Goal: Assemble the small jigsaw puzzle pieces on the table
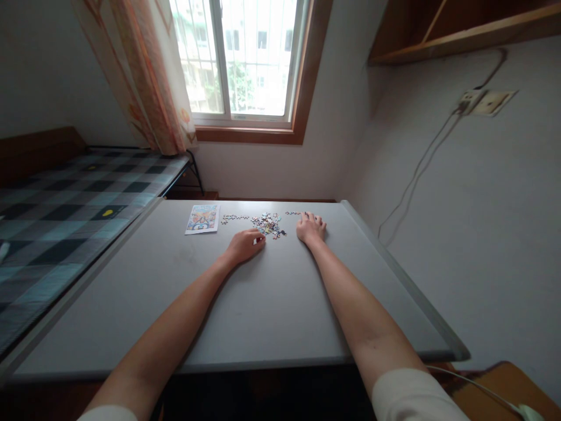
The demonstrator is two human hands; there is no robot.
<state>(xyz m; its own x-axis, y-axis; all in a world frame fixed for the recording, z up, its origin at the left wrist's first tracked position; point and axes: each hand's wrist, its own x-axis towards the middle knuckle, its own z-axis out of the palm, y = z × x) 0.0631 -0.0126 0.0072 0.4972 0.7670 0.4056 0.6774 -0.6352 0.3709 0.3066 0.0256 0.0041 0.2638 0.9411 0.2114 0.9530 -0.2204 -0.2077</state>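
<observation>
A loose pile of small jigsaw puzzle pieces [268, 223] lies towards the far side of the grey table. My left hand [246, 245] rests at the pile's near left edge, its fingers curled round to meet the thumb; whatever is between the tips is too small to make out. To the right of the pile, my right hand [311, 228] is palm down with bent fingers at the end of a short row of joined pieces [293, 213], its fingertips closed on a puzzle piece there. Another joined row [236, 217] runs along the pile's left side, with a short bend downward.
A printed picture sheet [202, 219] lies left of the pieces on the table [263, 316]. A bed with a checked cover [100, 187] stands at the left. Beyond the table are a window and a wall; cords hang from a socket [471, 100] at the right.
</observation>
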